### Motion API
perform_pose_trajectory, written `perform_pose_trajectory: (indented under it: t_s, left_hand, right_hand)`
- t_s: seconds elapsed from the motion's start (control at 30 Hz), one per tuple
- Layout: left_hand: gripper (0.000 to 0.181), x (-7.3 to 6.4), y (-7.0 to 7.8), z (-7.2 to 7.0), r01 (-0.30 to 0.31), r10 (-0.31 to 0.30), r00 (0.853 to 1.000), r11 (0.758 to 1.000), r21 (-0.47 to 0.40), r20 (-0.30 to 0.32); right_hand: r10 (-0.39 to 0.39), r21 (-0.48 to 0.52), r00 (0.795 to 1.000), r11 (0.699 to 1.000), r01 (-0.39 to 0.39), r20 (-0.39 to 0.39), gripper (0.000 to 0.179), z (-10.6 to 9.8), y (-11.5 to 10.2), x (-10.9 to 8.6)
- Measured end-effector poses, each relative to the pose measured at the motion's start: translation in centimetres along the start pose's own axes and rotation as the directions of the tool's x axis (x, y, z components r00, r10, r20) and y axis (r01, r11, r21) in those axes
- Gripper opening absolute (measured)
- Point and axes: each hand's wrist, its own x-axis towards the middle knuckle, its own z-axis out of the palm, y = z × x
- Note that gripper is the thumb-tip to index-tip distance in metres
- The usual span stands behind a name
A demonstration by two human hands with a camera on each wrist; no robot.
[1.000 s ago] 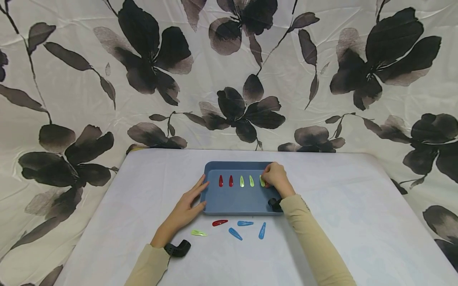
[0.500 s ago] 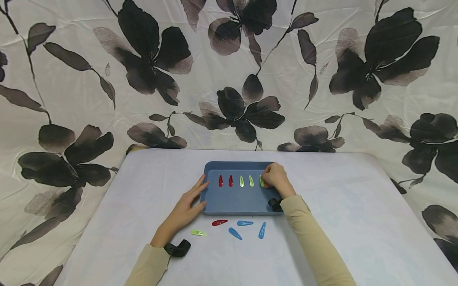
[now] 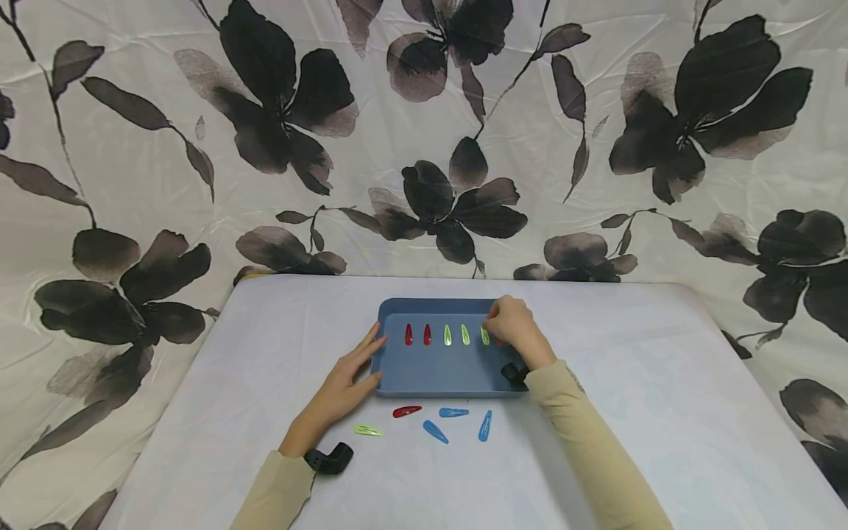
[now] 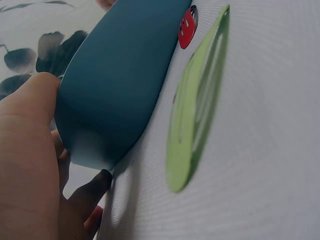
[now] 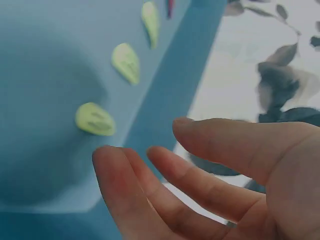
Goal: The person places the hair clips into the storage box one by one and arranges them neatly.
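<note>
A blue-grey tray point(image 3: 437, 375) holds a row of snap hair clips: two red clips at the left, then green ones. At the row's right end lies a green hair clip point(image 5: 95, 120). My right hand point(image 3: 517, 327) is beside it, over the tray's right side, with thumb and fingertips apart and nothing between them in the right wrist view. My left hand point(image 3: 343, 381) touches the tray's left side, fingers spread and fairly straight along the rim. In the left wrist view, its thumb and fingers lie against the tray's corner.
On the white table point(image 3: 265, 353), in front of the tray, lie a green clip point(image 3: 368, 430), a red clip point(image 3: 407, 412) and three blue clips point(image 3: 454, 414). A cloth point(image 3: 371, 147) with dark flowers hangs behind the table.
My right hand has let go of the green clip at the row's right end and moved slightly right off it. The clip stays in the tray. My left hand keeps its place.
</note>
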Motion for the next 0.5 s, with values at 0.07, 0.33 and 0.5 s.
perform_pose_trajectory:
  t_s: [0.07, 0.33, 0.5]
  left_hand:
    - [0.062, 0.0, 0.1, 0.0, 0.005, -0.005, 1.000, 1.000, 0.001, 0.000]
    - [0.062, 0.1, 0.1, 0.0, 0.009, -0.009, 1.000, 1.000, 0.003, 0.001]
    - [0.062, 0.0, 0.1, -0.1, -0.001, 0.001, 1.000, 1.000, 0.003, 0.001]
  right_hand:
    - [-0.024, -0.011, 1.000, 1.000, 0.023, -0.016, 0.017, -0.3, -0.5, -0.5]
    - [-0.163, -0.049, 0.978, 0.986, 0.158, -0.128, 0.014, -0.9, -2.5, -3.0]
    - [-0.261, -0.050, 0.941, 0.965, 0.256, -0.215, 0.010, -0.9, -3.7, -5.0]
